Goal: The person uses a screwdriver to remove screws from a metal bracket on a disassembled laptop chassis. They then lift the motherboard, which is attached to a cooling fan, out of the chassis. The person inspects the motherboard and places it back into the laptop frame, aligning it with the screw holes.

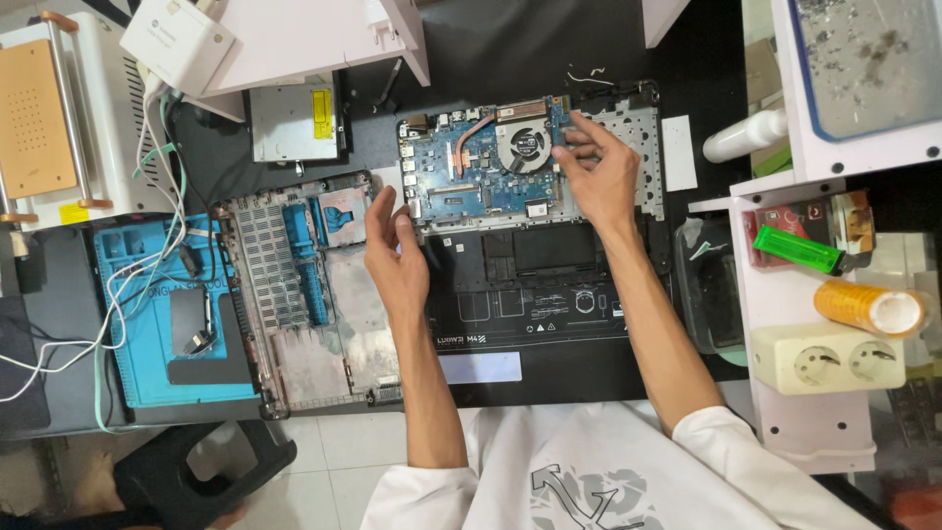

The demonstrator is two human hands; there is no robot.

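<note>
An opened laptop base [530, 285] lies on the dark bench with a blue motherboard [461, 172] in its upper half. A round cooling fan [523, 144] and a copper heat pipe [469, 137] sit on the board. My right hand [599, 177] rests its fingertips on the board's right edge beside the fan. My left hand [394, 257] hovers at the board's lower left corner, fingers apart and holding nothing. The laptop's removed bottom cover [304, 294] lies to the left, inside up.
A blue work mat [147, 324] with cables and a black tool lies at far left. An optical drive [294, 123] sits above the cover. White shelves [834, 294] on the right hold a green lighter, a tape roll, a socket strip. A white bottle [746, 135] lies nearby.
</note>
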